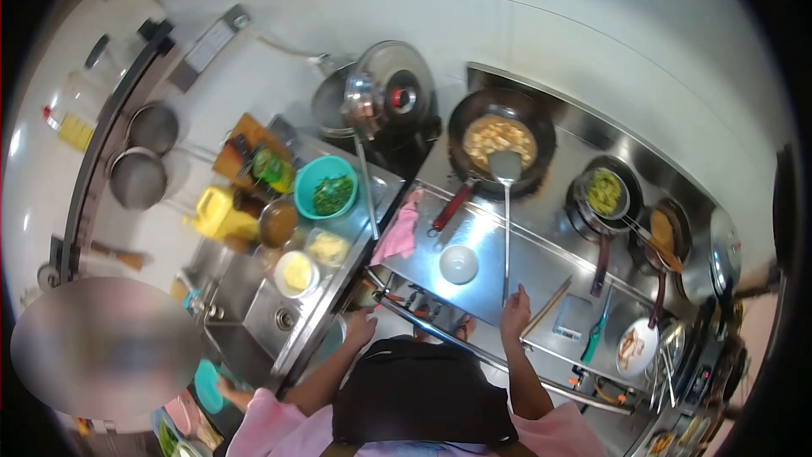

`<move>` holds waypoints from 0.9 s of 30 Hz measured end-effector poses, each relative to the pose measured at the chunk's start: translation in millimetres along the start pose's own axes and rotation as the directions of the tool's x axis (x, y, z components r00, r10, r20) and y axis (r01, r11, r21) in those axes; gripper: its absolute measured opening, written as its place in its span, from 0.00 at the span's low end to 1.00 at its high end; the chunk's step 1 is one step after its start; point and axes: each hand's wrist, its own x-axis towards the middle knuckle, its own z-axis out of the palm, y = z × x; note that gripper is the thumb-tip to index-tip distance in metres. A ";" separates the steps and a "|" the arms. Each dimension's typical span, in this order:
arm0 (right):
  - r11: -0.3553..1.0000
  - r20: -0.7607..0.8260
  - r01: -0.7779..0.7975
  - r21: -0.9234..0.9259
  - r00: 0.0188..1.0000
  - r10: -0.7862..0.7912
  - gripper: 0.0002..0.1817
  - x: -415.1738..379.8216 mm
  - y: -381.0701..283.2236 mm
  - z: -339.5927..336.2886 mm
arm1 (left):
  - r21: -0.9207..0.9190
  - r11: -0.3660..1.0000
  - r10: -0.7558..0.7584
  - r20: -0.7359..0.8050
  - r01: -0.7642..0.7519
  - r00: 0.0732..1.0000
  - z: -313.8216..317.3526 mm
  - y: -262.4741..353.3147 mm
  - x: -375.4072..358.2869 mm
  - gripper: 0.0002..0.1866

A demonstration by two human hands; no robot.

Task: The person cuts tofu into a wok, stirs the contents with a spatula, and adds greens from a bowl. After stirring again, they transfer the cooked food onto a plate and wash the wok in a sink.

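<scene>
My right hand is closed around the end of the long handle of a wok turner. The turner's blade rests in a dark wok that holds pale chunks of food in sauce. The wok's red handle points toward me. My left hand is held low by the stove's front edge, close to the knobs, its fingers loosely apart with nothing seen in them. Between my hands, farther forward on the steel top, stands a small white bowl. A pink cloth lies left of it.
At right are a strainer of green food, a pan with a wooden spatula, a green lighter and a white plate. A teal bowl of chopped greens stands left, near a sink. Another person's hand holds a teal dish.
</scene>
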 end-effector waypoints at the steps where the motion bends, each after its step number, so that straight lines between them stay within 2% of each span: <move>1: 1.000 0.041 -0.023 0.012 0.999 0.023 0.22 1.7 -6.8 -4.3 | -0.040 0.996 -0.078 0.032 0.080 0.996 -6.7 0.3 -4.8 0.17; 3: 0.999 0.093 -0.034 0.033 0.995 0.031 0.22 6.5 -19.8 -5.9 | -0.116 0.966 -0.217 0.111 0.230 0.970 -18.4 -5.5 -9.3 0.16; 4: 0.999 0.103 -0.019 0.046 0.995 0.014 0.22 10.3 -25.8 -3.9 | -0.134 0.974 -0.179 0.026 0.181 0.983 -17.1 -15.7 -10.2 0.16; 7: 0.992 0.112 0.051 0.115 0.992 -0.064 0.21 16.4 -45.8 3.4 | -0.115 0.970 -0.206 0.068 0.213 0.976 -25.8 -38.0 -12.6 0.17; 10: 0.979 0.122 0.123 0.165 0.982 -0.144 0.20 17.8 -66.9 18.8 | -0.226 0.952 -0.231 -0.082 0.208 0.969 -15.2 -54.3 -6.3 0.19; 12: 0.973 0.157 0.146 0.178 0.972 -0.174 0.21 13.9 -77.4 30.4 | -0.293 0.940 -0.198 -0.048 0.175 0.979 -7.0 -58.3 -2.8 0.20; 14: 0.975 0.259 0.113 0.190 0.953 -0.161 0.20 5.3 -80.1 52.5 | -0.345 0.930 -0.143 -0.014 0.130 0.990 11.2 -78.1 7.7 0.19; 15: 0.980 0.298 0.088 0.177 0.944 -0.138 0.19 -1.5 -82.0 53.9 | -0.368 0.924 -0.109 0.007 0.104 0.994 40.3 -103.2 19.0 0.18; 16: 0.986 0.391 0.007 0.166 0.918 -0.073 0.17 -8.6 -93.8 53.6 | -0.392 0.917 -0.067 0.033 0.075 0.997 61.1 -112.7 26.3 0.17; 17: 0.986 0.473 -0.072 0.152 0.881 -0.008 0.16 -15.7 -107.4 53.2 | -0.351 0.928 -0.074 0.159 0.126 0.985 60.5 -101.3 24.9 0.19; 19: 1.000 0.592 0.019 -0.013 0.806 -0.008 0.15 -29.3 -82.7 74.7 | -0.235 0.952 -0.094 0.381 0.195 0.920 34.7 -70.5 23.1 0.24; 20: 0.993 0.650 0.101 -0.067 0.759 -0.033 0.15 -33.6 -83.6 79.8 | -0.251 0.956 -0.057 0.359 0.155 0.931 55.4 -81.6 27.5 0.26; 21: 0.976 0.713 0.187 -0.115 0.699 -0.050 0.15 -37.5 -86.2 82.3 | -0.243 0.950 -0.091 0.380 0.195 0.920 80.8 -95.1 34.3 0.26; 23: 0.946 0.737 0.305 -0.107 0.663 -0.131 0.15 -43.4 -86.1 81.6 | -0.233 0.927 -0.180 0.406 0.292 0.896 118.3 -111.8 45.5 0.26; 24: 0.927 0.756 0.364 -0.092 0.632 -0.173 0.15 -45.1 -84.9 80.3 | -0.229 0.946 -0.133 0.370 0.229 0.919 123.1 -114.9 47.2 0.25; 26: 0.902 0.789 0.392 -0.182 0.606 -0.104 0.16 -39.0 -85.7 76.6 | -0.206 0.972 -0.050 0.291 0.114 0.956 125.9 -118.8 48.1 0.24; 27: 0.886 0.803 0.408 -0.219 0.591 -0.074 0.16 -34.9 -85.7 74.9 | -0.216 0.965 -0.075 0.312 0.147 0.947 122.9 -117.3 46.0 0.24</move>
